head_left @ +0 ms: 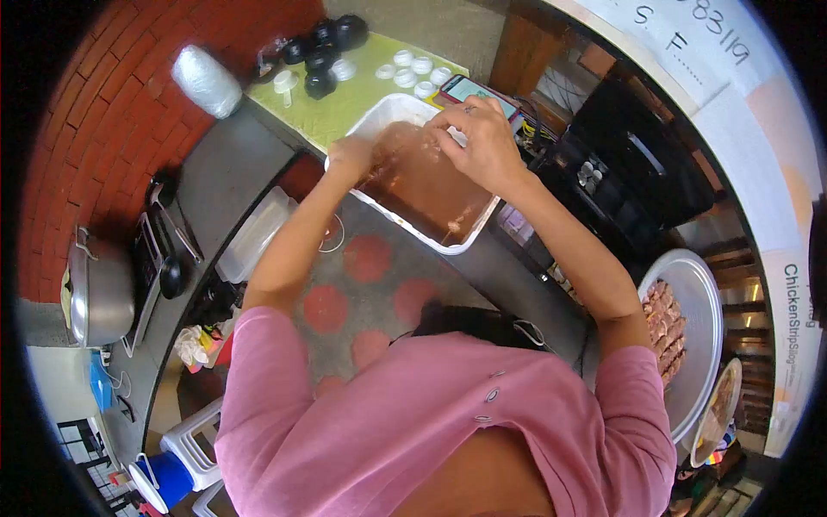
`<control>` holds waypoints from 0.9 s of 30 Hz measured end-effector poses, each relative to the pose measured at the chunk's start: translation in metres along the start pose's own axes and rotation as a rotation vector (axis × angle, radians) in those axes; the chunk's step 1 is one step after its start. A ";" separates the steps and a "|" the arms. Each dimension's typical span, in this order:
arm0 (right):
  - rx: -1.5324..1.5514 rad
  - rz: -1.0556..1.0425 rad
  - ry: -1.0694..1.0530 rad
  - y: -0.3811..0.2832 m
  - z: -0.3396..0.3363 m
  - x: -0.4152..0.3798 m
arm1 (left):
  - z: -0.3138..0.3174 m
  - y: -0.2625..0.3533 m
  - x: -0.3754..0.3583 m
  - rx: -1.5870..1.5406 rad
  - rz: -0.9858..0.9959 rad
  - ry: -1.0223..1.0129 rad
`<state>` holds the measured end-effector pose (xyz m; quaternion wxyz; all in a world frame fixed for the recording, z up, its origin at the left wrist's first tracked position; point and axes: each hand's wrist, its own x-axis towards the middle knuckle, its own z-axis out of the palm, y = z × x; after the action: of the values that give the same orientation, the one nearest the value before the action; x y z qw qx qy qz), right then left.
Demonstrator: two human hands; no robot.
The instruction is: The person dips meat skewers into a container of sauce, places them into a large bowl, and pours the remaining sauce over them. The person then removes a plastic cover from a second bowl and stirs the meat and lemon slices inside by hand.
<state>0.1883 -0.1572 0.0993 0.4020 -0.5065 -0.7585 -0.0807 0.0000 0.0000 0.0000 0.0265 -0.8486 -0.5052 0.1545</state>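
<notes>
A steel pot [99, 293] sits at the far left on a dark worktop [220, 177], with a wrapped bundle [207, 80] above it near the brick wall. On a green mat [345, 103] lie black bowls [320, 47] and small white cups [409, 73]. The left hand [351, 158] is curled at the near rim of a white tub [392, 112] of brown sauce [422, 185]; what it grips cannot be told. The right hand [478, 142] hovers over the tub's far side, fingers pinched together, beside a phone [469, 89]. At the far right, a round tray [702, 327] carries meat strips [665, 323].
</notes>
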 end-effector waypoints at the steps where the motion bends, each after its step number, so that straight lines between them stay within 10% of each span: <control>1: -0.007 -0.010 0.019 0.000 0.001 0.000 | -0.012 -0.004 -0.006 -0.024 0.013 0.070; 14: -0.105 -0.161 0.171 -0.008 -0.025 -0.045 | -0.083 0.016 -0.060 -0.055 0.192 0.821; 27: 0.015 0.088 0.229 -0.010 -0.019 -0.097 | -0.087 -0.005 -0.076 -0.188 0.313 0.794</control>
<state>0.2054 -0.2402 0.0479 0.4929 -0.5240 -0.6851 -0.1147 -0.0123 -0.0534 0.1012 0.1174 -0.9073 -0.3330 -0.2282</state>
